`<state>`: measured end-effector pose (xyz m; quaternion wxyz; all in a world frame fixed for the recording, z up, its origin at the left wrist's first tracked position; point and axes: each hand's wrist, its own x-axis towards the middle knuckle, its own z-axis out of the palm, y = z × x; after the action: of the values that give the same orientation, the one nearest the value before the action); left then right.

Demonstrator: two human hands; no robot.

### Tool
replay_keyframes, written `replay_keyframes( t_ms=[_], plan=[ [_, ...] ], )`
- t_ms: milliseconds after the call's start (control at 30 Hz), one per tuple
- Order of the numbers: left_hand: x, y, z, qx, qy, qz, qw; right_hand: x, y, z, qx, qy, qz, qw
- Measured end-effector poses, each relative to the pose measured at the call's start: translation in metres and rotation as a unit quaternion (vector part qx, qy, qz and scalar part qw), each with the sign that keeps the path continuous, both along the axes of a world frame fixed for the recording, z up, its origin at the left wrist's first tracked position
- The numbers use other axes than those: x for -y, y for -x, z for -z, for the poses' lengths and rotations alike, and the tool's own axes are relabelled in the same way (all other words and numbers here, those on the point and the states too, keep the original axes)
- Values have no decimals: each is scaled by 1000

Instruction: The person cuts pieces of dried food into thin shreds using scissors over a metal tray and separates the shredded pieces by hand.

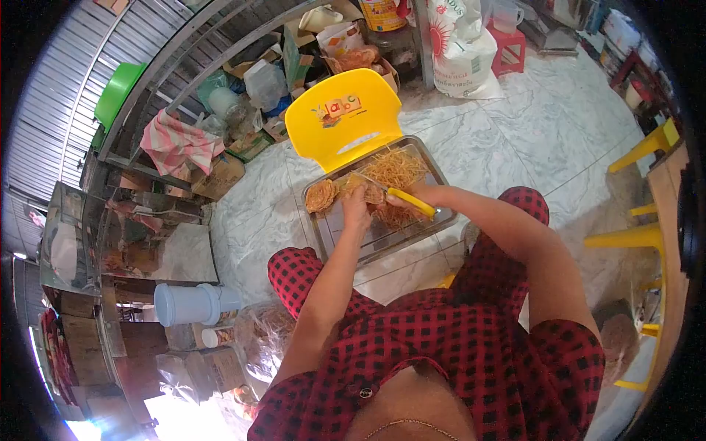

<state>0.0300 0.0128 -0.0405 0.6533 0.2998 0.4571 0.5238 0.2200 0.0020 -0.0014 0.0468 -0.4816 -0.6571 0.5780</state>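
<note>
we close our right hand [425,194] round yellow scissors [413,203], long axis pointing leftward, past our left hand [356,205], pinching golden food [350,182].

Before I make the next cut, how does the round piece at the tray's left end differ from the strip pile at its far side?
The round piece is compact with a rounded outline; the strip pile is a loose tangle of thin shreds. The round piece looks orange-brown, the strip pile a paler golden yellow. The round piece covers a small patch, while the strip pile spreads wider. Both lie on the tray.
</note>
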Motion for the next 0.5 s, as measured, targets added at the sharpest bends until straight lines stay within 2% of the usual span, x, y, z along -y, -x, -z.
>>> replay_keyframes(
  t_ms=[133,233,300,333,400,500],
  plan=[
    [-3,2,4,16,-12,13,1000,2,0,-20,-20,-71,-21,997],
    [-7,6,9,18,-15,-15,1000,8,5,-21,-42,-77,29,996],
    [-8,6,10,32,4,-24,999,9,6,-17,-72,-139,37,987],
    [-8,6,11,32,5,-23,999,11,6,-20,-72,-139,38,987],
    [-7,6,11,22,18,-37,999,17,6,-28,-75,-60,71,993],
    [-7,7,10,29,25,-14,999,19,6,-18,-104,-104,80,986]
  ],
)
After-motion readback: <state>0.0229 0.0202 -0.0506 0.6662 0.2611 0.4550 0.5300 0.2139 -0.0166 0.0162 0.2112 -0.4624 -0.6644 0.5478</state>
